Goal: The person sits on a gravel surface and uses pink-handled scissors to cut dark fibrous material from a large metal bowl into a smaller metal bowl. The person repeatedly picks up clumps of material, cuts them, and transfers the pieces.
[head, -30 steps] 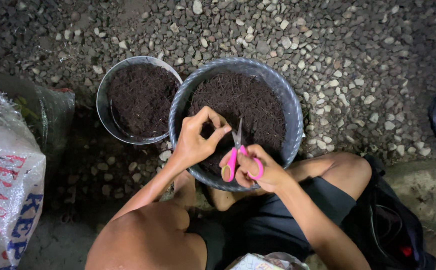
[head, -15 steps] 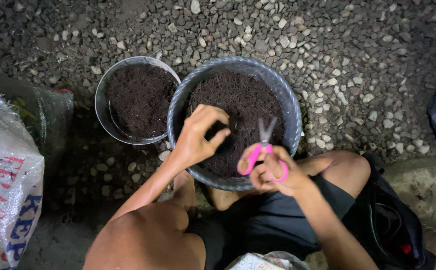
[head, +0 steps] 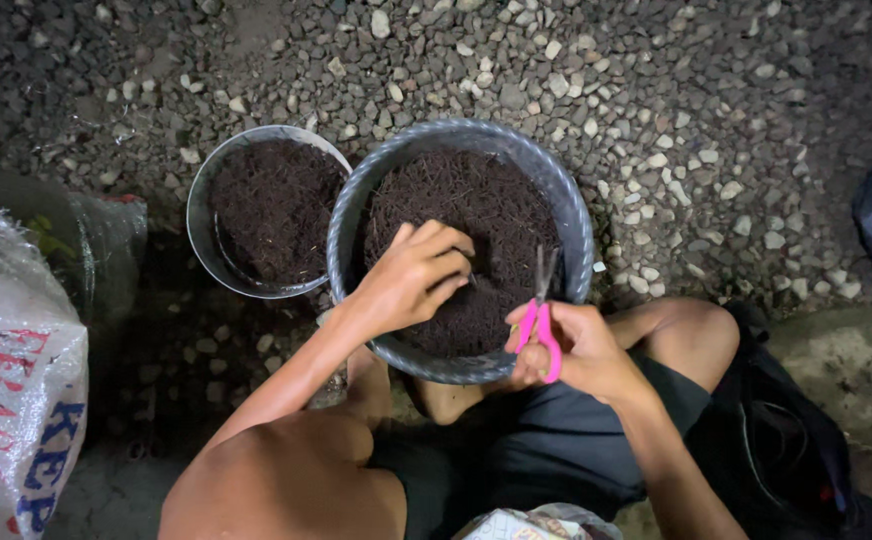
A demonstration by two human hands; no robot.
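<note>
Head view: compared with the frame half a second before, the left hand (head: 411, 280) now reaches deeper over the large round grey plastic pot (head: 578, 225) filled with dark crumbly soil (head: 466, 200), its fingers curled down into the middle of the soil instead of spread above it. The right hand (head: 581, 350) has shifted little; it sits at the pot's near right rim, and the pink-handled scissors (head: 541, 320) now point straight up with the metal blades almost together, where earlier they were tilted and slightly parted.

The left fingertips press together at the soil surface as if pinching, but whatever lies between them is too small and dark to make out, so I cannot tell whether they hold anything. The right hand is closed around the pink loops of the scissors, fingers through the handles. The near wall of the pot is hidden behind both forearms and the knees.

The scissors stand just beside the left fingertips, to their right, blades above the soil near the right rim. A smaller round grey pot of soil (head: 261, 215) touches the large pot's far left rim. All rest on gravel ground (head: 676, 110). A white printed sack (head: 11, 400) is cut off at the left edge.
</note>
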